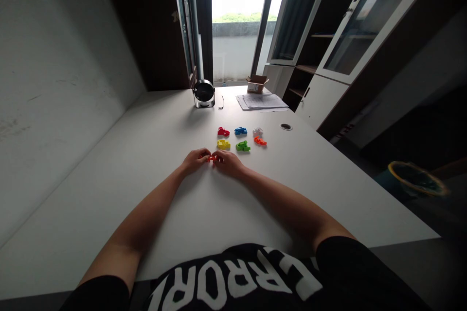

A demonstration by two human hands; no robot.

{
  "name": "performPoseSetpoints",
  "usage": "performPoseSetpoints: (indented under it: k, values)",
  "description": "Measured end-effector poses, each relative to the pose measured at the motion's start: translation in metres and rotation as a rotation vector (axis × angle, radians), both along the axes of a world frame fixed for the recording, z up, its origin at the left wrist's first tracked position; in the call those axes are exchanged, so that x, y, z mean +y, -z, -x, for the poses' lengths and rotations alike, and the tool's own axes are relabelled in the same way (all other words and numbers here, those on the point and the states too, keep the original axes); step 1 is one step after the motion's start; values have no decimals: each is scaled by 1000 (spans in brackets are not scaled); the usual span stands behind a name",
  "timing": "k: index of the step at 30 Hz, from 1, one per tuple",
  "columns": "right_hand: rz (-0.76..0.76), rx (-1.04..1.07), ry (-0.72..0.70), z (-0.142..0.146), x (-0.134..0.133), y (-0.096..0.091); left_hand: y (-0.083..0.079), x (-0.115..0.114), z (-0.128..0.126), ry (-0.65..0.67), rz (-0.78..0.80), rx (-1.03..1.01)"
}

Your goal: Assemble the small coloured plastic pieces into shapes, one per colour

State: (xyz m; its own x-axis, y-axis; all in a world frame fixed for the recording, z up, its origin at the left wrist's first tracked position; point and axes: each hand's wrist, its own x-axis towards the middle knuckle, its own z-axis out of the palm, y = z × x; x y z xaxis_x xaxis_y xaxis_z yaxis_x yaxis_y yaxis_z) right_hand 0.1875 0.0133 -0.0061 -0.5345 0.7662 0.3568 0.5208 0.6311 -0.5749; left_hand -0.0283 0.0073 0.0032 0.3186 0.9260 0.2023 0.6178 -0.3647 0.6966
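Note:
My left hand [195,161] and my right hand [229,163] meet at the middle of the white desk, and their fingertips pinch a small red-orange plastic puzzle piece [210,158] from both sides. Just beyond my fingers lie several separate plastic pieces in two rows: red [223,131], blue [240,130], and pale grey [257,131] behind; yellow [224,144], green [242,146], and orange [260,141] in front. None of them touches my hands.
The white desk [109,170] runs to a wall on the left. At its far end stand a round black-and-chrome device [203,93], a stack of papers [262,101], and an open cardboard box [257,84]. A cable grommet [286,127] is set in the desktop. A glass-fronted cabinet [350,24] stands right.

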Motion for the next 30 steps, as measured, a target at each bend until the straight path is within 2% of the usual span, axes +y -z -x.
performPoseSetpoints:
  k: [30]
  values:
    - [-1, -10, 5, 0, 1, 0, -1, -1, 0, 7, -16, 3]
